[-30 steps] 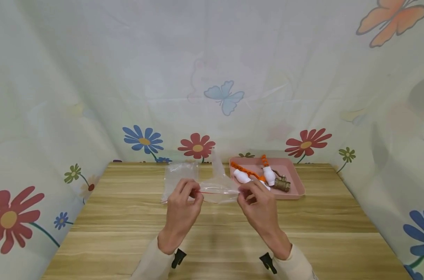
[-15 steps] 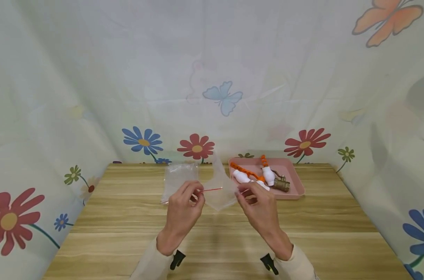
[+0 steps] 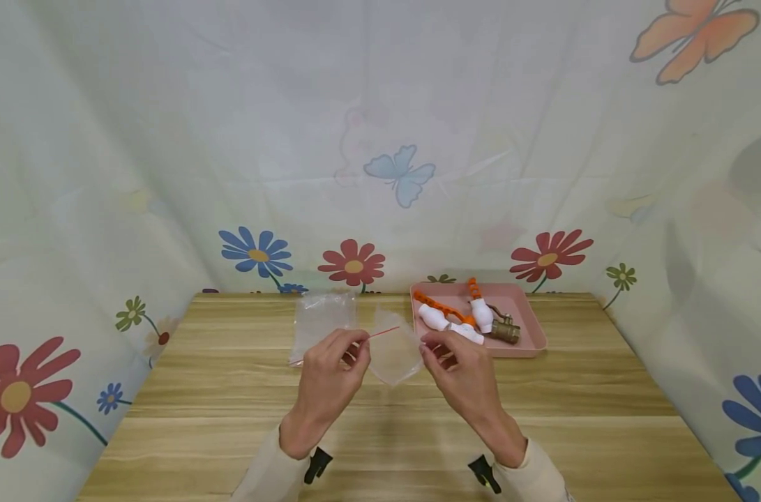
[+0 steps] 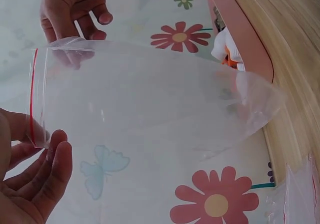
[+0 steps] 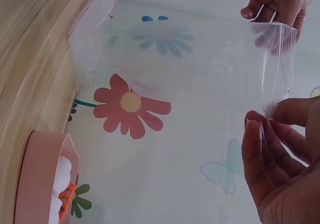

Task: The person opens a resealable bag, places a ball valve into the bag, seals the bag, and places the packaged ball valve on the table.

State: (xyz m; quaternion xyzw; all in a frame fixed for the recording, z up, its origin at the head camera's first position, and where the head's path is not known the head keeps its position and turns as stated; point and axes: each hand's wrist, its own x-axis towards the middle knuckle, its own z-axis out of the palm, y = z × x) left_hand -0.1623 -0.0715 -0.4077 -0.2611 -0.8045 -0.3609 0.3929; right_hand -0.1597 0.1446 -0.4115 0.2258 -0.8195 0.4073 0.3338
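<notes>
A clear zip-lock bag (image 4: 150,94) with a red line along its mouth is stretched between my two hands above the table. My left hand (image 3: 330,369) pinches one side of the mouth between thumb and fingers. At the opposite corner, my right hand (image 3: 462,369) pinches the plastic the same way. The mouth edges stand apart, and the bag's body hangs down and away from me. Nothing shows inside it in either wrist view.
Flat clear bags (image 3: 324,321) lie at the back, left of the hands. A pink tray (image 3: 533,324) at the back right holds white plastic fittings (image 3: 483,315) with orange handles (image 3: 443,305) and a brass-coloured valve (image 3: 507,330). A patterned curtain (image 3: 380,104) stands behind the wooden table (image 3: 380,446).
The bag's mouth has tilted toward me and its red line now slants up from the left hand. The far part of the bag has dropped lower. Both hands have shifted slightly closer together.
</notes>
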